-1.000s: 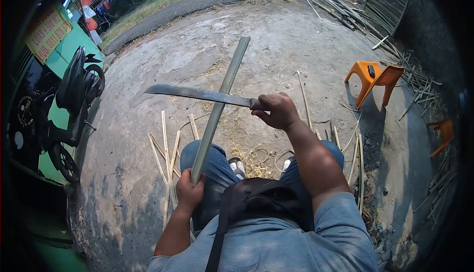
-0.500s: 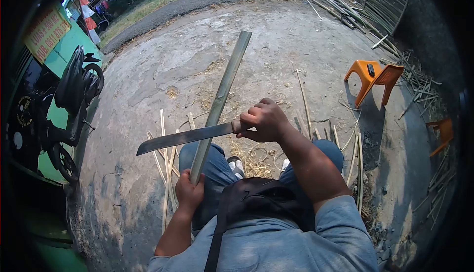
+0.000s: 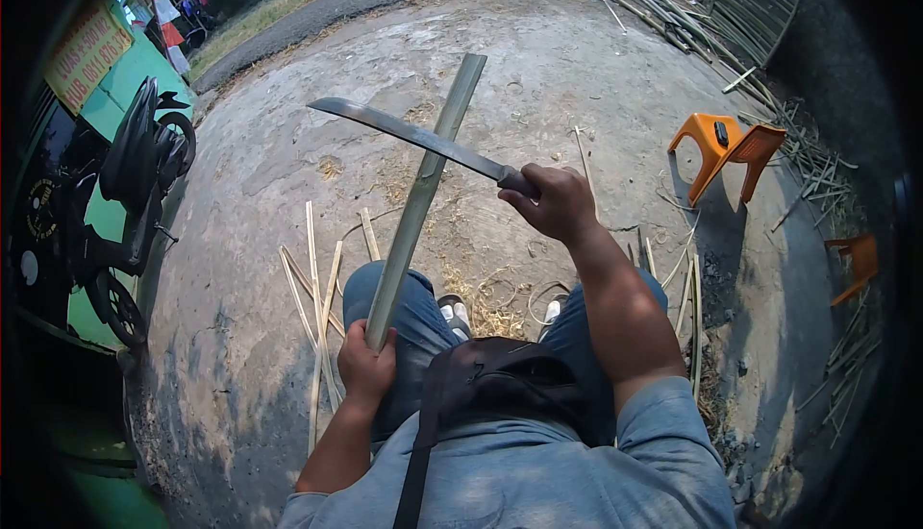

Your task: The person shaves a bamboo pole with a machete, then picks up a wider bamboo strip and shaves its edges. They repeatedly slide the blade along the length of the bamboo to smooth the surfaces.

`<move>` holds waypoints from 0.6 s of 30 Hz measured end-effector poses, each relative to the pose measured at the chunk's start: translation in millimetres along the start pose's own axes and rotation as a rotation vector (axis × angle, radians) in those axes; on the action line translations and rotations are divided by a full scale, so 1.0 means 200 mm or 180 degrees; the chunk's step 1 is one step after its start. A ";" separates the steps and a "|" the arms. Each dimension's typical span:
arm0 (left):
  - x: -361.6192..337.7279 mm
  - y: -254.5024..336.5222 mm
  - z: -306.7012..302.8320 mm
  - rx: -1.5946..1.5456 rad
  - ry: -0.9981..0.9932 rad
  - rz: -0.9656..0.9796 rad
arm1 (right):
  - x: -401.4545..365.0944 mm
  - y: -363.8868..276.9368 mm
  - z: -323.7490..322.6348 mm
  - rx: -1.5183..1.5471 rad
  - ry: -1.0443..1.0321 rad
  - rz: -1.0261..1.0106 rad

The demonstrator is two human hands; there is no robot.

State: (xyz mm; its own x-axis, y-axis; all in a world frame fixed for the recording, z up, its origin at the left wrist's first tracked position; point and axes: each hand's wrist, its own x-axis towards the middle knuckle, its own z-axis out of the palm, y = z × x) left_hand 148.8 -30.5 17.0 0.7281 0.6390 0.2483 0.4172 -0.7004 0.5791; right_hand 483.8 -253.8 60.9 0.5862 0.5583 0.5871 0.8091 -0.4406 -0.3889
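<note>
Center frame, left hand [image 3: 368, 368] clenches the bamboo strip [image 3: 423, 193] at its lower end; right hand [image 3: 556, 202] grips a machete [image 3: 413, 135] held across it. Risky imo: a glancing blade could slide down onto that left hand.

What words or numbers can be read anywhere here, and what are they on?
Yellow sign on the green wall: second line reads "HUB. 0811", further digits blurred; top line too blurred to be sure.
Round emblem beside the motorbike: too small to read.
Knife and bamboo strip: no writing.
</note>
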 end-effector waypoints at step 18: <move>0.02 0.02 -0.04 0.0157 -0.0304 -0.0035 | 0.00 0.06 0.01 0.0079 -0.0165 0.0569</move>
State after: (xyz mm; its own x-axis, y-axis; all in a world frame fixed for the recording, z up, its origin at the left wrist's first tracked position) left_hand 148.9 -27.0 26.7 0.7708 0.6151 0.1657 0.4499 -0.7099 0.5419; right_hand 493.5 -258.0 55.2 0.7215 0.5085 0.4699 0.6923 -0.5188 -0.5016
